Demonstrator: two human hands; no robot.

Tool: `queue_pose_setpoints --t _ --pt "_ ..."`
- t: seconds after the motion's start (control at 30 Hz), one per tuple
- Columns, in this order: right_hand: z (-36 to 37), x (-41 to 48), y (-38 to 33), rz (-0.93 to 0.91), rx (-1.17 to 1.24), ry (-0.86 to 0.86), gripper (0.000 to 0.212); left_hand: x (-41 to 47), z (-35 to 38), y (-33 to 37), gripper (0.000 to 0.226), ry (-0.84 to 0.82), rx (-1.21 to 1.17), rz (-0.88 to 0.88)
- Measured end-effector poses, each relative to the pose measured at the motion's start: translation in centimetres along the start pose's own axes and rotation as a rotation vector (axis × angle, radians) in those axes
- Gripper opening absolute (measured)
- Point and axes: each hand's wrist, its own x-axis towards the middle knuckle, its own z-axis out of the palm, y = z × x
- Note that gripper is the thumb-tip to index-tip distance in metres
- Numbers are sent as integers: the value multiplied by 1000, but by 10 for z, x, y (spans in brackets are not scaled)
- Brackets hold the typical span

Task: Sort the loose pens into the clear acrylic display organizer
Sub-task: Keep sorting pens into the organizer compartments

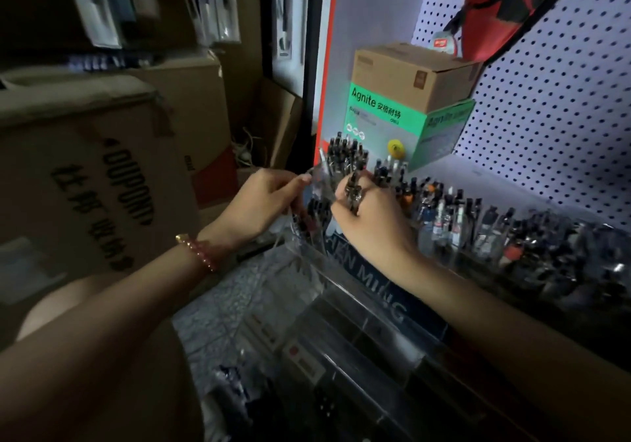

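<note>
Right hand is curled around a small bundle of dark pens, held upright just above the back left compartments of the clear acrylic organizer. Left hand, a beaded bracelet on its wrist, pinches with thumb and fingertips what looks like the organizer's clear left wall, seemingly to steady it; it could instead be a clear pen barrel, which blur keeps me from ruling out.

Most of the sorting looks done. The rear compartments are packed with upright pens, and a long row of filled slots runs off to the right along the shelf below the pegboard. What is left, as far as I can judge, is seating the bundle in hand. The dim foreground is too dark to show whether more loose pens wait there. A green box stands behind the organizer.
</note>
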Motion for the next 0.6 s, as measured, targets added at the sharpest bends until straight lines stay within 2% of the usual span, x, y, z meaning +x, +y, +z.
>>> queue_pose_setpoints --t 0.13,0.23,0.33,0.43,0.53,0.6 --pt "6 1 -4 -14 -110 -57 30 -1 12 -18 10 -163 264 51" --pt "12 1 -2 -8 -151 -108 30 -4 15 -24 26 -180 310 96" --pt "17 -1 4 -12 -197 -115 23 -4 17 -25 21 -172 390 159" --pt "26 -8 3 -37 -263 -180 24 -7 26 -25 23 -105 477 238" --pt "35 -12 5 32 -209 -193 25 -10 35 -24 28 -67 598 309" --pt "39 -11 9 82 -157 -183 16 -11 38 -23 33 -83 595 282"
